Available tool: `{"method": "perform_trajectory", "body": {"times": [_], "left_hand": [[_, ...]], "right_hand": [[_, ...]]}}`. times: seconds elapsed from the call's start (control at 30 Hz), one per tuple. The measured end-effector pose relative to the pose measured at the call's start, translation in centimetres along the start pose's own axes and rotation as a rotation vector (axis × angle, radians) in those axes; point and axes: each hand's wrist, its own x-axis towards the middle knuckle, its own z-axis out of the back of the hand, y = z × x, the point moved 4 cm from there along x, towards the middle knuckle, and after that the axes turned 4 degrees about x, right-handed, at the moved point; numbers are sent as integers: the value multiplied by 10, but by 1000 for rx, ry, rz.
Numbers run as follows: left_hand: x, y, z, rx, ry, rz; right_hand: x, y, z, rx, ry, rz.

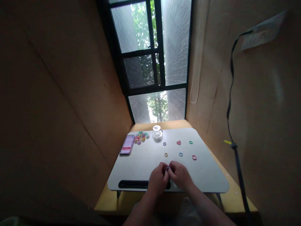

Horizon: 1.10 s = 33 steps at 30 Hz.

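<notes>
My left hand [160,177] and my right hand [180,174] meet over the near middle of a white folding table [138,163]. Between their fingertips they pinch a small pale purple hair tie [167,168], partly hidden by the fingers. Just beyond my hands lie a yellow hair tie [166,154], a blue hair tie [181,154] and a pink hair tie [194,157]. Farther back are a dark purple hair tie [164,144], some red hair ties [179,142] bunched together and a green hair tie [191,142].
A heap of mixed hair ties [141,137] sits at the back left, beside a phone [127,145] with a blurred screen. A clear jar [157,135] stands near the window [157,105]. Along the front edge runs a black slot [133,184]. A black cable [231,94] hangs at the right wall.
</notes>
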Motion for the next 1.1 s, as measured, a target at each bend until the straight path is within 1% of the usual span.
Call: {"method": "perform_trajectory", "body": {"times": [0.27,0.5,0.83,1.1], "left_hand": [[0,1,0,-5,-14,-3],[-1,1,1,-19,1,-8],[-2,2,3,-34,-13,-14],[-3,3,3,-43,-15,-32]], "right_hand": [[0,0,0,6,10,-4],[0,4,1,-10,5,5],[-1,-3,-6,-25,15,-5],[0,-3,-6,-29,15,2]]}}
